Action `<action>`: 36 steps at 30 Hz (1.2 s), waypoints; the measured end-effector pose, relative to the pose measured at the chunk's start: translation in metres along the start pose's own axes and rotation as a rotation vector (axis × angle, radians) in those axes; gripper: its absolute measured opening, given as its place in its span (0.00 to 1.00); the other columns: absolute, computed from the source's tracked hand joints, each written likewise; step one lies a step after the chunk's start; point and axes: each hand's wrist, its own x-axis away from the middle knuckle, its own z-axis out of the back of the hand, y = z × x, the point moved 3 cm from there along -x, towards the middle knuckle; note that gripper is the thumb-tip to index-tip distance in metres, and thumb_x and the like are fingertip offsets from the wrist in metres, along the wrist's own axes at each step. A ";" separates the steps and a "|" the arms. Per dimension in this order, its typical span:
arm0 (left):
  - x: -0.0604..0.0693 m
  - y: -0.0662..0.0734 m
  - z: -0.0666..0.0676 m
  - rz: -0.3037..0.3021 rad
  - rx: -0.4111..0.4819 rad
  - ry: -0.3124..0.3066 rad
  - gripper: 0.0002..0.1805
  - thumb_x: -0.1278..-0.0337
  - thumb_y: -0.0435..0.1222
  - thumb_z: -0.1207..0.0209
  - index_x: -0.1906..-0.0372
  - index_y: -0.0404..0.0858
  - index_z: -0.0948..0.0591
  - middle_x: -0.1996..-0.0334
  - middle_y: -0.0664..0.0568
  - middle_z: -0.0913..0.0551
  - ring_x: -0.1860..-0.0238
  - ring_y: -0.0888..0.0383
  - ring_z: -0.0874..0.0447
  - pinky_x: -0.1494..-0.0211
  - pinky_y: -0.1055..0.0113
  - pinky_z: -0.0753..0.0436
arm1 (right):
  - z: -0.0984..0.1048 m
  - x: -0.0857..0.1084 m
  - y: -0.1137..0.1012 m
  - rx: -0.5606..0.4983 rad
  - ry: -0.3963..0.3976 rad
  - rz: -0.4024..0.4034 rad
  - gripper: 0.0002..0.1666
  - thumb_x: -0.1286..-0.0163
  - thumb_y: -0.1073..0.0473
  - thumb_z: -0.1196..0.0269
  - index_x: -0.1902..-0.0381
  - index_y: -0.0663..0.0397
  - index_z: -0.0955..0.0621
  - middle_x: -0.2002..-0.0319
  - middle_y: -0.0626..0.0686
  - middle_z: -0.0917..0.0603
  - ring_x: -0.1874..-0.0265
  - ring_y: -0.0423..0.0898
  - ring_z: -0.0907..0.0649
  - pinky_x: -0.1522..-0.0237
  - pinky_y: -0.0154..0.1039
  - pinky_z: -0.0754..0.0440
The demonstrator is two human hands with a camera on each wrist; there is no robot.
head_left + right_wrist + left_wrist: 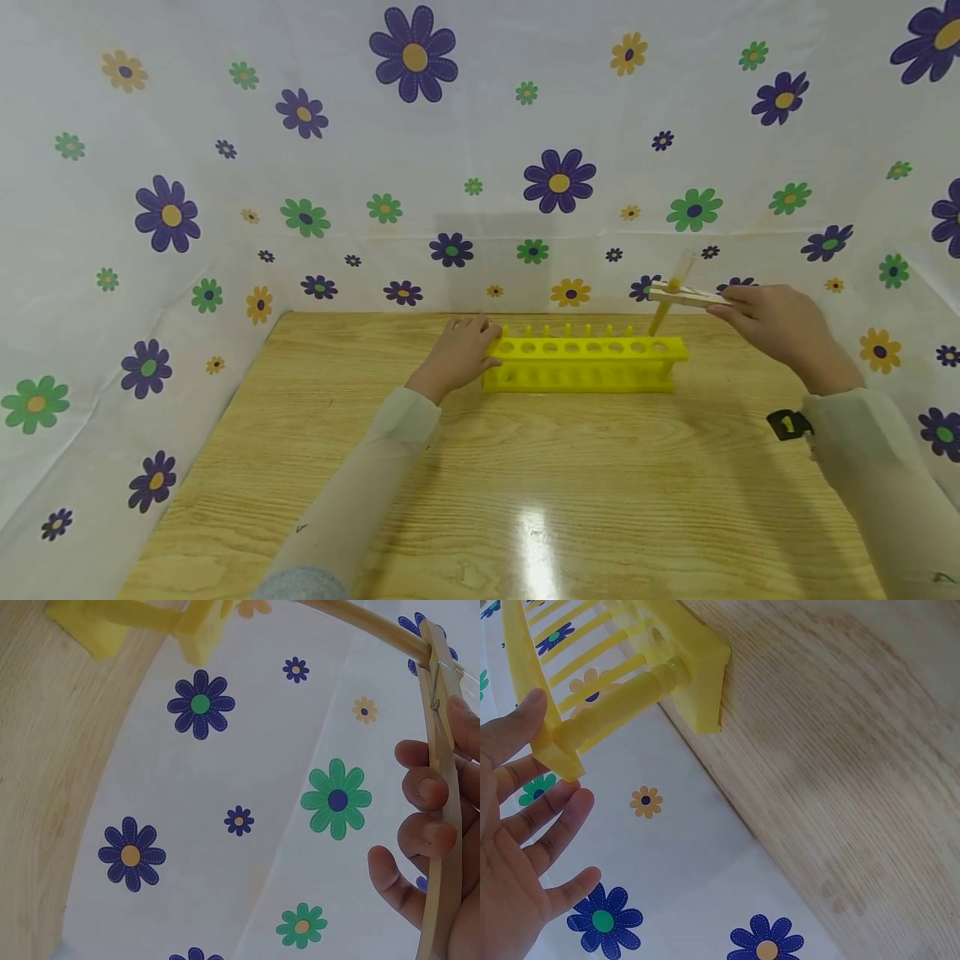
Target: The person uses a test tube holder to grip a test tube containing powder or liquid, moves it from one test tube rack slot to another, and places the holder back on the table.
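The tube (662,317) leans in the jaws of a wooden clamp (697,298), its clear upper end tipped to the right and its yellow-brown lower part slanting down to the right end of the yellow rack (588,355); whether its tip touches the rack cannot be told. The right hand's grip (780,327) is curled round the clamp's handle. The left hand's grip (457,352) holds the rack's left end, thumb and forefinger about the top board, the little finger spread away. The rack stands upright on the wood-grained table (480,483), near its back edge, with a row of holes on top and pegs behind. A black band (787,425) sits at the right sleeve (862,425). White flowered cloth (465,137) rises behind.
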 end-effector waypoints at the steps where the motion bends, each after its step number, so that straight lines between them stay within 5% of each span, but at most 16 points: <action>1: 0.000 0.000 0.000 0.000 -0.001 0.000 0.22 0.42 0.48 0.40 0.46 0.42 0.26 0.53 0.48 0.26 0.46 0.48 0.26 0.32 0.47 0.36 | 0.000 -0.001 -0.001 -0.004 -0.005 -0.003 0.25 0.29 0.48 0.46 0.52 0.66 0.20 0.66 0.63 0.15 0.79 0.47 0.22 0.70 0.50 0.20; 11: 0.000 0.001 0.000 -0.008 0.000 0.015 0.22 0.43 0.47 0.40 0.47 0.42 0.26 0.54 0.48 0.26 0.47 0.49 0.25 0.33 0.46 0.35 | 0.000 -0.007 -0.009 -0.002 -0.037 -0.008 0.20 0.30 0.49 0.45 0.57 0.61 0.19 0.74 0.53 0.17 0.81 0.44 0.28 0.76 0.38 0.30; 23: 0.001 0.001 0.002 0.007 0.010 -0.005 0.22 0.42 0.47 0.40 0.46 0.42 0.26 0.53 0.48 0.26 0.47 0.48 0.26 0.32 0.46 0.36 | -0.001 -0.011 -0.016 -0.015 0.020 0.063 0.20 0.29 0.49 0.46 0.59 0.61 0.19 0.75 0.53 0.17 0.82 0.42 0.28 0.74 0.41 0.26; 36: 0.000 0.000 0.000 0.005 -0.003 -0.004 0.22 0.42 0.48 0.41 0.46 0.42 0.26 0.54 0.48 0.26 0.48 0.49 0.25 0.33 0.47 0.35 | -0.004 -0.016 -0.024 -0.036 -0.005 0.041 0.22 0.29 0.48 0.47 0.56 0.62 0.20 0.68 0.59 0.14 0.78 0.46 0.22 0.65 0.52 0.20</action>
